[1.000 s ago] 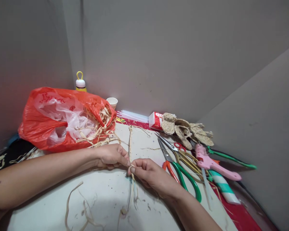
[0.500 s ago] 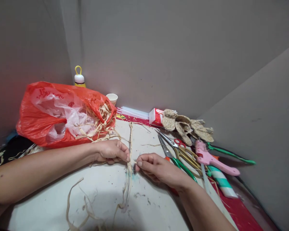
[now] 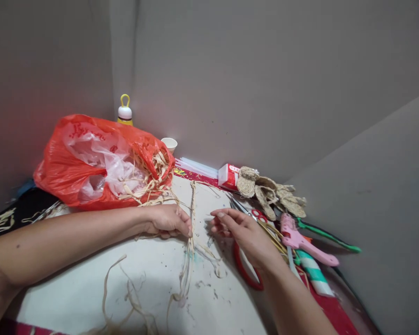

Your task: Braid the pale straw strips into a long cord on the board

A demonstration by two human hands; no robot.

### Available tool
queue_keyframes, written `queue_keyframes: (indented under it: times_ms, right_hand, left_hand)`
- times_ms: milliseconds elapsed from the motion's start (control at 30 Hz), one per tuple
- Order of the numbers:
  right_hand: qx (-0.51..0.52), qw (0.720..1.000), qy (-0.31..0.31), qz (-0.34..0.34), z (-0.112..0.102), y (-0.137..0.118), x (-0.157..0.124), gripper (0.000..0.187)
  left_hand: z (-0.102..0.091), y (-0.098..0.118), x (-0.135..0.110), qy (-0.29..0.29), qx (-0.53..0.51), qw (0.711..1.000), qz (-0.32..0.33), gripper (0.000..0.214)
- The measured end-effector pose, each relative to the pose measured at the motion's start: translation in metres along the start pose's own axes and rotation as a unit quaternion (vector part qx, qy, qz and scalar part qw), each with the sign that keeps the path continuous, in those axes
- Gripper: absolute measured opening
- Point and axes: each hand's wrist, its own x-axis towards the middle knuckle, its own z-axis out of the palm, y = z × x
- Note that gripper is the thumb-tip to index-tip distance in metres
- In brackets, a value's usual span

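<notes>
A thin braid of pale raffia (image 3: 193,204) runs up the white tabletop, with loose strands (image 3: 186,274) fanning out below it. My left hand (image 3: 172,221) is closed in a pinch on the braid's lower part, where the strands divide. To the right of it, my right hand (image 3: 239,232) hovers over the table with its fingers loosely apart. Its fingertips are by a fine strand (image 3: 208,214), and no firm grip on it shows. More loose raffia (image 3: 134,302) lies nearer to me.
A red plastic bag (image 3: 70,186) spilling raffia stands left, before a bottle (image 3: 125,113) and a paper cup (image 3: 169,144). On the right lie red-handled scissors (image 3: 244,270), a pink glue gun (image 3: 309,246), woven straw pieces (image 3: 265,190) and a small red-and-white box (image 3: 226,177).
My right hand has moved up and away from the braid, its fingers loosening. A strand now lies off to the braid's right. My left hand keeps its pinch. The view has shifted slightly.
</notes>
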Motion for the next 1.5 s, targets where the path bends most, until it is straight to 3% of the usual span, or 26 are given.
queue_keyframes:
  times_ms: [300,567,733,867,933,1000,1067,1267,1367,1500]
  right_hand:
    - [-0.099,0.988,-0.022,-0.114,0.033,-0.031,0.035,0.023]
    - [-0.135,0.97,-0.017,-0.203,0.074,-0.035,0.08,0.014]
    - [-0.135,0.956,-0.002,-0.261,0.094,-0.042,0.084,0.018]
    - [-0.168,0.933,-0.028,-0.317,0.104,-0.044,0.084,0.041]
    - [-0.186,0.921,-0.037,-0.339,0.107,-0.043,0.084,0.035]
    - [-0.195,0.912,-0.033,-0.358,0.108,-0.041,0.083,0.017]
    - [-0.196,0.908,-0.018,-0.371,0.106,-0.04,0.08,0.01]
    - [-0.193,0.909,0.085,-0.36,0.092,-0.049,0.073,0.025]
    - [-0.231,0.901,0.111,-0.349,0.095,-0.062,0.085,0.029]
    - [-0.326,0.877,0.119,-0.331,0.113,-0.08,0.113,0.019]
  left_hand:
    - [0.003,-0.004,0.0,0.033,0.023,0.999,0.014,0.022]
    - [0.006,-0.01,0.003,0.073,0.061,0.995,0.027,0.012]
    - [0.008,-0.009,0.003,0.074,0.079,0.994,0.033,0.012]
    - [0.008,-0.01,0.003,0.084,0.092,0.992,0.032,0.013]
    - [0.008,-0.01,0.004,0.097,0.095,0.99,0.027,0.017]
    - [0.007,-0.011,0.005,0.108,0.097,0.989,0.021,0.021]
    - [0.007,-0.012,0.005,0.108,0.098,0.989,0.022,0.021]
    - [0.007,-0.013,0.004,0.078,0.089,0.993,0.028,0.016]
    - [0.007,-0.013,0.006,0.081,0.087,0.993,0.015,0.016]
    - [0.007,-0.012,0.007,0.085,0.089,0.992,0.0,0.016]
